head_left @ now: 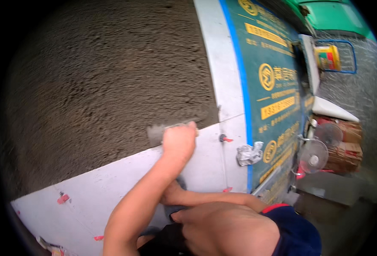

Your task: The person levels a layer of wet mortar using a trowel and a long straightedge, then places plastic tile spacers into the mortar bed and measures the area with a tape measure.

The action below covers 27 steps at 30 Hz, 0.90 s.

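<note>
My left hand point(178, 141) is closed on the handle of a flat metal trowel point(155, 134), whose blade lies at the edge between rough grey mortar point(103, 81) and large white tiles point(205, 158). My left forearm reaches up from the lower edge and partly covers my right hand point(171, 194), which is low beside my bent bare leg; its fingers are hidden. Red-tabbed tile clips point(63, 198) sit along the joints, one with a dark knob point(223, 138) right of the trowel. A crumpled silvery wad point(249, 153) lies at the tiles’ right edge.
A green printed protective sheet point(278, 55) with blue tape runs along the right. Beyond it are two fan guards point(314, 155), flattened cardboard point(346, 151), a yellow bucket point(329, 57) by a blue metal frame and a green object point(333, 15). A tool point(47, 246) lies at the lower left.
</note>
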Each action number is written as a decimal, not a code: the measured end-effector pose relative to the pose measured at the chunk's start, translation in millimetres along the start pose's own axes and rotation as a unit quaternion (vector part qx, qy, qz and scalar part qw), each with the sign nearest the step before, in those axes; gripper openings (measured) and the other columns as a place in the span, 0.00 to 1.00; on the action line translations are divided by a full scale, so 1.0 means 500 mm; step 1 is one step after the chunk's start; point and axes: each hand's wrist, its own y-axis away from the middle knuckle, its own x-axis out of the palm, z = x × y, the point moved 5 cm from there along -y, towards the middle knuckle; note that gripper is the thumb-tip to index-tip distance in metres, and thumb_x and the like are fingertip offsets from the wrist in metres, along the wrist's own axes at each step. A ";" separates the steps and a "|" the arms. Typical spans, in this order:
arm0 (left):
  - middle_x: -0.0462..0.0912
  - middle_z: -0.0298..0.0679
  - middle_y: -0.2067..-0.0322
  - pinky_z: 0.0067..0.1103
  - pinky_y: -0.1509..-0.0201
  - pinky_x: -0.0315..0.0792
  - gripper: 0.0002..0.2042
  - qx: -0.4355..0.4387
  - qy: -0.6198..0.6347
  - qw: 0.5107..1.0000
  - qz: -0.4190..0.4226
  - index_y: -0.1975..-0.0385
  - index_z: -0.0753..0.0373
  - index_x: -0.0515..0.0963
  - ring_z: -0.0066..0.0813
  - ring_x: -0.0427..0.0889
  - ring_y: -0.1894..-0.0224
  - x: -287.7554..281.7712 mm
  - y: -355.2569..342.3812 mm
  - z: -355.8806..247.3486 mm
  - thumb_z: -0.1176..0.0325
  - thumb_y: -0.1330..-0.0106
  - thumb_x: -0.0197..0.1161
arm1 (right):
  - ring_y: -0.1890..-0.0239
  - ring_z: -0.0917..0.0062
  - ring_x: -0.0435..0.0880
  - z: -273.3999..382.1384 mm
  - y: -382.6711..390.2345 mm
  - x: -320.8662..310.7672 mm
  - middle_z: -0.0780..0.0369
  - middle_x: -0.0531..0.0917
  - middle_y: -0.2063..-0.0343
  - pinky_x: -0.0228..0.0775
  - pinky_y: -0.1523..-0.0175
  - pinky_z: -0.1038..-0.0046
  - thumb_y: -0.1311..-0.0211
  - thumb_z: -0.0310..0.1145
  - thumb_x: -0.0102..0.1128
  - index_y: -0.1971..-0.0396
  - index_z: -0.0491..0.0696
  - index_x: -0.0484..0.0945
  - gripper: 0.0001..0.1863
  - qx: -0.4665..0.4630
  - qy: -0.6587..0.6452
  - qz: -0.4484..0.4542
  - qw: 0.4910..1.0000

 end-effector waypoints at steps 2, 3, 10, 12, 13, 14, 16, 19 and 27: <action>0.86 0.45 0.66 0.36 0.63 0.81 0.06 -0.012 -0.014 1.000 0.002 0.61 0.60 0.76 0.41 0.89 0.63 0.011 0.015 0.009 0.69 0.33 0.54 | 0.65 0.53 0.83 0.018 -0.008 -0.004 0.56 0.84 0.66 0.77 0.62 0.56 0.45 0.34 0.66 0.61 0.50 0.81 0.11 -0.006 -0.021 -0.002 1.000; 0.86 0.45 0.66 0.35 0.64 0.81 0.06 -0.009 -0.023 1.000 -0.004 0.60 0.59 0.76 0.41 0.89 0.64 0.011 0.027 0.016 0.69 0.33 0.54 | 0.65 0.53 0.83 0.014 -0.005 -0.005 0.56 0.84 0.67 0.77 0.62 0.57 0.45 0.34 0.66 0.60 0.50 0.81 0.12 -0.007 -0.025 -0.001 1.000; 0.86 0.45 0.66 0.36 0.63 0.80 0.07 -0.045 -0.040 0.998 -0.029 0.61 0.58 0.76 0.41 0.88 0.64 -0.019 0.133 0.146 0.70 0.37 0.57 | 0.70 0.63 0.84 0.063 -0.020 -0.045 0.60 0.83 0.70 0.77 0.68 0.63 0.45 0.31 0.68 0.62 0.51 0.83 0.10 -0.034 0.099 0.008 0.994; 0.86 0.45 0.67 0.37 0.63 0.79 0.07 -0.052 -0.045 0.997 -0.036 0.61 0.58 0.75 0.44 0.88 0.64 -0.031 0.172 0.197 0.71 0.40 0.59 | 0.72 0.67 0.83 0.072 -0.023 -0.053 0.62 0.82 0.71 0.75 0.71 0.67 0.44 0.31 0.67 0.66 0.51 0.84 0.06 -0.053 0.118 -0.013 0.992; 0.85 0.46 0.67 0.39 0.62 0.78 0.08 -0.054 -0.055 0.996 -0.040 0.62 0.58 0.75 0.46 0.87 0.64 -0.040 0.194 0.218 0.71 0.41 0.60 | 0.73 0.67 0.83 0.072 -0.023 -0.053 0.62 0.82 0.71 0.75 0.71 0.67 0.44 0.31 0.67 0.66 0.51 0.84 0.06 -0.050 0.115 -0.013 0.992; 0.85 0.45 0.68 0.40 0.63 0.78 0.09 -0.063 -0.061 0.995 -0.047 0.62 0.58 0.75 0.46 0.87 0.65 -0.050 0.217 0.240 0.71 0.42 0.60 | 0.73 0.67 0.83 0.072 -0.024 -0.051 0.62 0.82 0.71 0.75 0.71 0.67 0.43 0.31 0.67 0.66 0.51 0.84 0.06 -0.050 0.110 -0.012 0.993; 0.85 0.45 0.69 0.41 0.63 0.77 0.09 -0.070 -0.071 0.994 -0.045 0.62 0.58 0.74 0.47 0.86 0.65 -0.066 0.255 0.289 0.72 0.43 0.60 | 0.73 0.67 0.83 0.069 -0.024 -0.056 0.62 0.82 0.72 0.75 0.71 0.68 0.43 0.31 0.66 0.66 0.51 0.84 0.06 -0.042 0.110 -0.013 0.993; 0.84 0.44 0.70 0.42 0.64 0.76 0.09 -0.082 -0.088 0.992 -0.025 0.63 0.58 0.74 0.48 0.85 0.66 -0.096 0.314 0.354 0.72 0.44 0.61 | 0.73 0.67 0.83 0.074 -0.027 -0.044 0.63 0.82 0.72 0.75 0.71 0.68 0.43 0.31 0.66 0.66 0.51 0.84 0.06 -0.043 0.118 -0.016 0.992; 0.83 0.44 0.73 0.43 0.65 0.73 0.08 -0.111 -0.121 0.986 -0.041 0.67 0.57 0.73 0.51 0.83 0.68 -0.170 0.475 0.557 0.71 0.46 0.62 | 0.73 0.67 0.84 0.081 -0.029 -0.045 0.63 0.84 0.72 0.76 0.70 0.67 0.45 0.31 0.67 0.67 0.53 0.84 0.05 -0.040 0.127 -0.047 0.990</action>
